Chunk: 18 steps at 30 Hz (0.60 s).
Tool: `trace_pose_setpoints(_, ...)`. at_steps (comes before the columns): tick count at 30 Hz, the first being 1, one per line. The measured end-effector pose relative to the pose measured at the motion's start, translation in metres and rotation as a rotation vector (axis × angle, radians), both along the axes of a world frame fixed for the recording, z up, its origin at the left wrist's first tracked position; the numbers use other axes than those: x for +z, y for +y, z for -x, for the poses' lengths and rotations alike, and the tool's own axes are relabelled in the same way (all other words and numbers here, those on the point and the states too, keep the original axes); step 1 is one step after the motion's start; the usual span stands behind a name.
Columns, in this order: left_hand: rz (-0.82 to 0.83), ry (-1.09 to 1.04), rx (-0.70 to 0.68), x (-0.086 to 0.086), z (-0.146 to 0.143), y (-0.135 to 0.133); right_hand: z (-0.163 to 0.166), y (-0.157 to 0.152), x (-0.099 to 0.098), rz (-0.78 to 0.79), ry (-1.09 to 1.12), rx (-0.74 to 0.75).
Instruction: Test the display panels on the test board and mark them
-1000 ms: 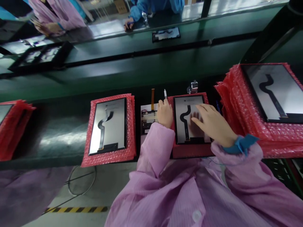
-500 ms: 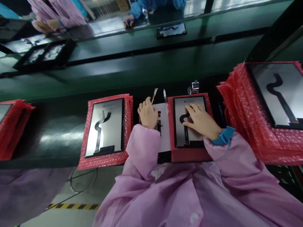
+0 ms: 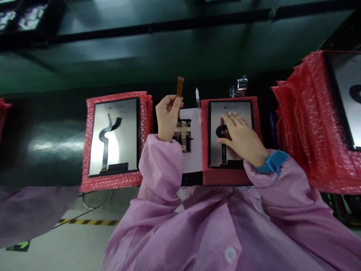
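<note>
My left hand (image 3: pixel 167 117) pinches a brown flex ribbon cable (image 3: pixel 179 87) between thumb and fingers, and the cable's end points up and away from me. Just below it lies a small black-framed part with tan tape (image 3: pixel 184 140) on a white sheet (image 3: pixel 195 158). My right hand (image 3: pixel 243 138), fingers stretched, lies on a grey display panel (image 3: pixel 216 113). That panel has a curved black flex cable (image 3: pixel 221 131) and rests on red bubble wrap (image 3: pixel 222 178). A blue wrist strap (image 3: pixel 272 162) is round my right wrist.
A white pen (image 3: pixel 197 98) and a metal tally counter (image 3: pixel 241 86) are behind the sheet. To the left, another display panel (image 3: pixel 124 128) lies on red bubble wrap (image 3: pixel 145 131). A tall stack of red bubble-wrap sleeves (image 3: pixel 304 131) stands at right, beside a blue pen (image 3: pixel 272 126).
My left hand has turned, and the ribbon cable now stands more upright in its pinch. My right hand stays on the panel. The head view has tilted down.
</note>
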<state>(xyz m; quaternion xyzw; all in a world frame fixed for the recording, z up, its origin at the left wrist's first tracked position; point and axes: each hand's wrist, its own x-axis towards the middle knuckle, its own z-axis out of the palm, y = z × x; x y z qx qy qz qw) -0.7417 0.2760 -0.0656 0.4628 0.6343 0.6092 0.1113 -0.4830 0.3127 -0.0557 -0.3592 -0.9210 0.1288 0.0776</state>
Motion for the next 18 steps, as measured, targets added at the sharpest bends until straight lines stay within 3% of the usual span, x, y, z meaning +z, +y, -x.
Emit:
trace_pose_setpoints(6, -0.078, 0.03, -0.04, 0.003, -0.001, 0.0, 0.002, 0.001, -0.006, 0.064, 0.224, 0.004)
trace_pose_setpoints(10, -0.151, -0.006, -0.153, 0.003, -0.001, -0.001, 0.009, 0.007, -0.017, 0.261, 0.571, 0.021)
trace_pose_setpoints(13, -0.148, 0.03, -0.152, 0.005, -0.002, -0.004, 0.016, 0.007, -0.021, 0.467, 0.786, 0.013)
trace_pose_setpoints(18, -0.088, 0.1, -0.245, 0.008, -0.006, -0.008, 0.023, -0.001, -0.017, 0.684, 0.85, 0.035)
